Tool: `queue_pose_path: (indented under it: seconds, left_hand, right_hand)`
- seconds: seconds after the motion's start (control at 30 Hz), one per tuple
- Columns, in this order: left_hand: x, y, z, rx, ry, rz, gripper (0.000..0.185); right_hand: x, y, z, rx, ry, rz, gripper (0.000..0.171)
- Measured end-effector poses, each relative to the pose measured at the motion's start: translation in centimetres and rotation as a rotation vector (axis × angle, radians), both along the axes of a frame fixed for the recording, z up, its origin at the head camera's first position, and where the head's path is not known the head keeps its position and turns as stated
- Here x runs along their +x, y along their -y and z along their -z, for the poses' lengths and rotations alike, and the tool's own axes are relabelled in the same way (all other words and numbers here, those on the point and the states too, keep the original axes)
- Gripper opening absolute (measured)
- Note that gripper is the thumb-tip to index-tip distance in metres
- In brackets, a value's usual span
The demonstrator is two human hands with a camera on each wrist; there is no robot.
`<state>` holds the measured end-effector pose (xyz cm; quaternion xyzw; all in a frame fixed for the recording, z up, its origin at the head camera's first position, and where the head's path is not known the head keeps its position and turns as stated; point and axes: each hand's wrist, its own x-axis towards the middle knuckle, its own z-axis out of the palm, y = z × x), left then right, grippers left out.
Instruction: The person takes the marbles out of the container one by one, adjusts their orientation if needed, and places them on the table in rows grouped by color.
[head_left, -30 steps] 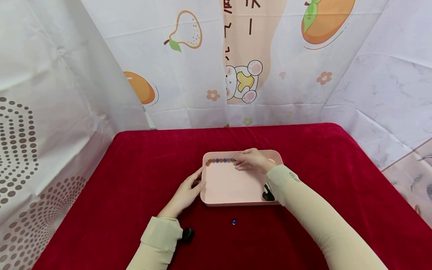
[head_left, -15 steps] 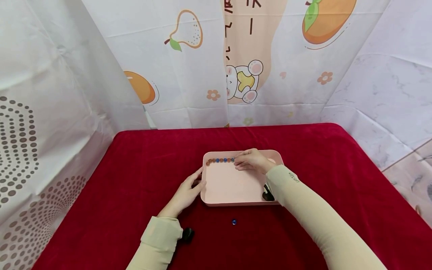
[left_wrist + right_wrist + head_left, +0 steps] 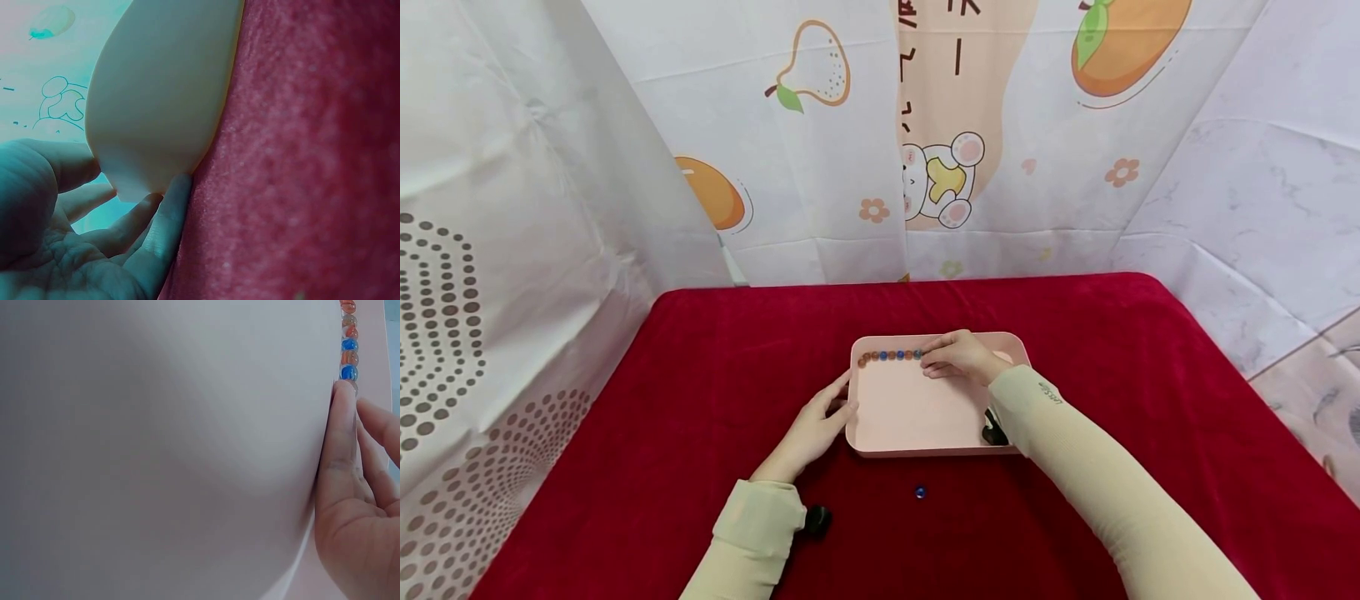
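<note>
A pink tray (image 3: 925, 412) lies on the red-clothed table. Along its far wall, from the left corner, runs a row of orange and blue marbles (image 3: 891, 356). My right hand (image 3: 962, 354) reaches into the tray, fingers nearly straight, tips at the row's right end. In the right wrist view its thumb (image 3: 340, 431) covers part of the end marble. My left hand (image 3: 811, 429) touches the tray's left side. In the left wrist view its spread fingers (image 3: 165, 231) rest against the outer wall, the thumb near the rim. A single blue marble (image 3: 921, 492) lies in front of the tray.
The red cloth (image 3: 730, 375) covers the whole table. A patterned curtain (image 3: 820, 167) hangs behind its far edge. A black object (image 3: 995, 429) shows beside the right cuff over the tray, and another black object (image 3: 817, 521) by the left cuff.
</note>
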<state>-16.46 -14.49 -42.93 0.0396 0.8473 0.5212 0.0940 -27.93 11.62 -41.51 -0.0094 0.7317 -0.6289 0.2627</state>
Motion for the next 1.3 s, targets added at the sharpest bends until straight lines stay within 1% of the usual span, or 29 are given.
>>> queue_pose_path:
  seconds: [0.2, 0.47, 0.83, 1.07, 1.3]
  left_hand:
    - [0.0, -0.1, -0.1, -0.003, 0.002, -0.007, 0.058]
    - [0.0, 0.0, -0.1, -0.007, 0.005, 0.000, 0.058]
    - [-0.1, 0.0, 0.1, 0.000, 0.004, -0.002, 0.058]
    - [-0.2, 0.0, 0.2, -0.009, -0.018, 0.007, 0.058]
    - [-0.2, 0.0, 0.2, -0.010, -0.022, 0.004, 0.057]
  right_hand:
    - [-0.1, 0.1, 0.1, 0.010, 0.009, 0.009, 0.035]
    - [-0.1, 0.3, 0.5, 0.011, -0.016, 0.006, 0.036]
    - [-0.1, 0.6, 0.5, 0.046, 0.013, 0.064, 0.035]
    - [0.0, 0.9, 0.4, 0.056, -0.013, 0.067, 0.033]
    - [0.0, 1.0, 0.5, 0.075, -0.032, 0.082, 0.030]
